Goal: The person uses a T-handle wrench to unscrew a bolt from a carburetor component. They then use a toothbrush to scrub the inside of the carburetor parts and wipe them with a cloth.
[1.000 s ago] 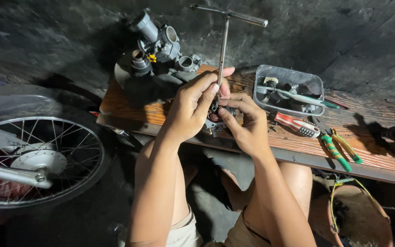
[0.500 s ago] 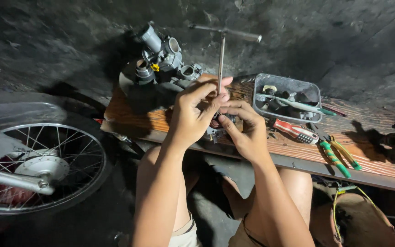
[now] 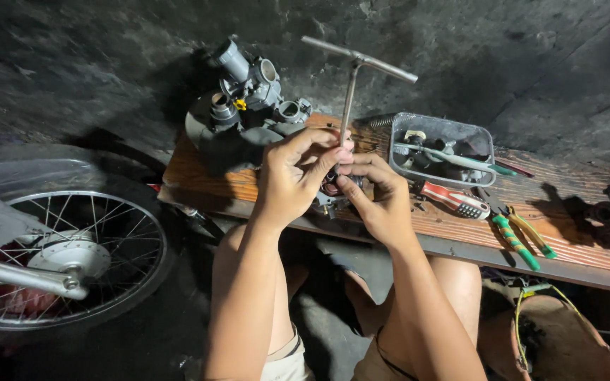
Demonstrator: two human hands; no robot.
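Hands meet over the worn wooden plank [image 3: 566,243]: left hand [image 3: 294,176] and right hand [image 3: 379,197] pinch a small dark metal part [image 3: 331,189] between fingertips, at the foot of an upright steel T-handle wrench [image 3: 351,88], beside the grey carburettor assembly [image 3: 248,106].

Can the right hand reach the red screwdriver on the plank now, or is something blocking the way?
Probably yes. The red screwdriver lies uncovered on the plank, just beside the right hand, with nothing between them. But that hand is busy at the T-wrench with the left hand.
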